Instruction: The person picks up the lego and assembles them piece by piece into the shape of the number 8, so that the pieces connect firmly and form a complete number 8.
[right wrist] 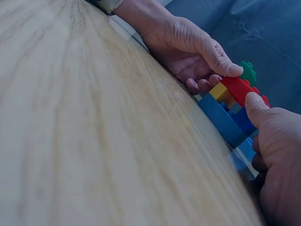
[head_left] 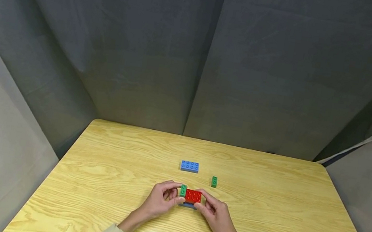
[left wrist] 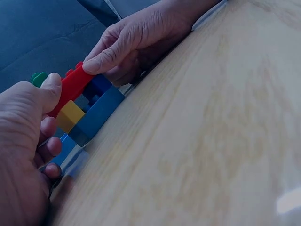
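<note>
A small stack of toy building bricks stands on the table between both hands. At its bottom lies a blue brick, with a yellow brick and a dark blue brick standing on it, a gap between them. Across these two lies a red brick, and a small green brick sits upon its left end. My left hand pinches the green brick between thumb and forefinger. From the other side my right hand grips the red brick's right end, thumb on its near face.
Beyond the stack, a loose blue brick lies on the wooden table. Another small green brick rests nearer, to the right. Grey curtains hang behind the table and at its sides.
</note>
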The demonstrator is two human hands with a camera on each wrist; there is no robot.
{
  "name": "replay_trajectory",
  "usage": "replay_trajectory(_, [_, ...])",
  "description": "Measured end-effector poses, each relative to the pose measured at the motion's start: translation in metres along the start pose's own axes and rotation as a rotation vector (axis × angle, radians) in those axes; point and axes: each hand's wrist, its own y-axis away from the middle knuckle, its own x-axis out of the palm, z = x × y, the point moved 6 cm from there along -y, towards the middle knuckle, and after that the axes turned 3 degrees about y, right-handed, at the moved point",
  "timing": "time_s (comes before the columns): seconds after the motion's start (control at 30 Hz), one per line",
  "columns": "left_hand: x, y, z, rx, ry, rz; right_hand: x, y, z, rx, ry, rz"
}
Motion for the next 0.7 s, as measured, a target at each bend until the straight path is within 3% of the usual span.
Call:
replay_trajectory(0.4, [0.0000,-0.0002,-0.0005,-0.019,-0.006,0.000,0.0005,-0.0007,-0.0009,0.000,0.010,-0.003])
replay_trajectory(0.7, [0.0005,-0.0005,-0.0017,-0.013,-0.065,-0.006,-0.0012,-0.0019,0.0033,-0.039,0.008,0.014])
